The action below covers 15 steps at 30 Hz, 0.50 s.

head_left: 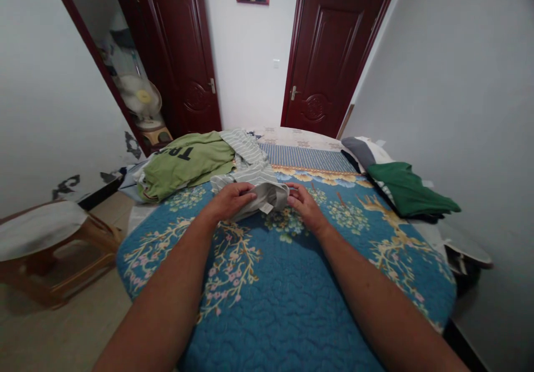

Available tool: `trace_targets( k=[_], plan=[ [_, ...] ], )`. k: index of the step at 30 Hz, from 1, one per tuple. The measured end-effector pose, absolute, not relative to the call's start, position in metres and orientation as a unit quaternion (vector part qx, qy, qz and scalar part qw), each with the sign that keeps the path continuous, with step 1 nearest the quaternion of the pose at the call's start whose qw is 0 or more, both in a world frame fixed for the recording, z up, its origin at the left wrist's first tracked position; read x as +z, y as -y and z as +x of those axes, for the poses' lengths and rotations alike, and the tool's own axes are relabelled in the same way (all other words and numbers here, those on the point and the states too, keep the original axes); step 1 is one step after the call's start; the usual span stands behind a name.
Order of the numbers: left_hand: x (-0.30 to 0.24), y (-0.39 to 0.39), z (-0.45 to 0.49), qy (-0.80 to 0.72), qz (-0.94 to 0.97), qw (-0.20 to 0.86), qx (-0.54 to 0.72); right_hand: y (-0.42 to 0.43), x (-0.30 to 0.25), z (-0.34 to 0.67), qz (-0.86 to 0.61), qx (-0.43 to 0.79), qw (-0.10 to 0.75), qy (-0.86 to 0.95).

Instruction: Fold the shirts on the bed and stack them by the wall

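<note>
A grey-and-white striped shirt (251,158) stretches from the back left of the table toward me. Its collar end, with a small white label inside, is lifted a little above the blue floral cover (267,305). At the left side of the collar, my left hand (232,199) pinches the fabric between thumb and fingers. On the opposite side, my right hand (305,204) grips the collar's edge with its fingertips. The neck opening lies between the two hands. Part of the striped body is hidden behind my left hand.
Left of the shirt lies a heap with a green printed garment (187,163) on top. A stack with a dark green garment (411,188) is at the right edge. A stool (54,233) stands at left, a fan (142,97) in the doorway. Two dark red doors (329,44) are behind.
</note>
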<state>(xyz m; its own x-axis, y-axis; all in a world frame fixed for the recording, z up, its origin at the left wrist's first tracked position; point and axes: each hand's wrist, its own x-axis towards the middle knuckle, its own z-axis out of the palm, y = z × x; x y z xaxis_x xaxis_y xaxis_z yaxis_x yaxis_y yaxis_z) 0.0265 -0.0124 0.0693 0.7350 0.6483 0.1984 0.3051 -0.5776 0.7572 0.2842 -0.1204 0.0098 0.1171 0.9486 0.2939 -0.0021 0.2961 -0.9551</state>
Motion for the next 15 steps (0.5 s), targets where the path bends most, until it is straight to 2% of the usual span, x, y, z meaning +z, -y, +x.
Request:
trace_targets(
  k=[6,10,15],
  plan=[
    [0.063,0.008,0.024,-0.282,0.782,0.485,0.27,0.115,0.006,0.268,-0.483,0.361,0.609,0.515],
    [0.063,0.004,0.018,-0.325,0.758,0.48,0.299,0.114,0.011,0.277,-0.507,0.35,0.623,0.482],
    [0.064,0.004,0.019,-0.35,0.732,0.49,0.318,0.121,0.014,0.27,-0.538,0.294,0.569,0.549]
  ],
)
